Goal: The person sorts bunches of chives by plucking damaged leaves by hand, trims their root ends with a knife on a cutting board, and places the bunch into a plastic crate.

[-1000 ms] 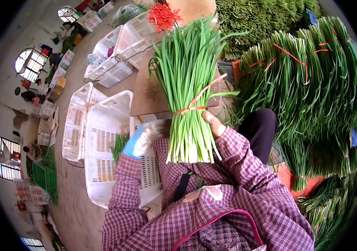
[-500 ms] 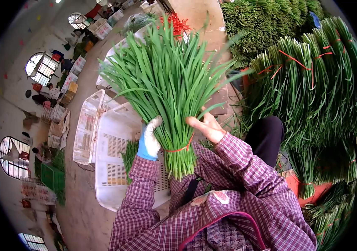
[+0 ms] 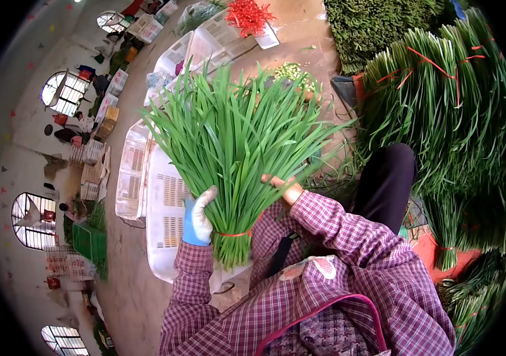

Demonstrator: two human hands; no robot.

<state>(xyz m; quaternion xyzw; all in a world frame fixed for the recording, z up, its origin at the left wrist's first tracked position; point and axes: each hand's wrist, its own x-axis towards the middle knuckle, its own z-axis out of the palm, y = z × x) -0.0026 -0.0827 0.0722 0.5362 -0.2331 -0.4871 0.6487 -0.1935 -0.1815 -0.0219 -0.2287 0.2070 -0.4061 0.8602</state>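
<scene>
A bundle of garlic chives [image 3: 235, 142] stands in front of my lap, leaf tips fanned out away from me and cut stems toward me. A red band [image 3: 233, 235] circles its stems. My left hand [image 3: 201, 216], in a white and blue glove, is closed around the bundle's left side just above the band. On the right side, my right hand [image 3: 288, 191] is bare and grips the bundle's edge among the leaves. Some leaves cover part of its fingers.
White plastic crates [image 3: 167, 219] stand at my left. Tall piles of tied chives [image 3: 425, 107] rise at my right, with another green stack [image 3: 377, 35] behind. Red bands [image 3: 248, 16] lie heaped ahead. Further left are a green crate [image 3: 88, 240] and people at work.
The bundle has come lower and slightly left, with both hands on it. My right thumb has shifted from the bundle's front to its right edge among the leaves. The view has tilted a little.
</scene>
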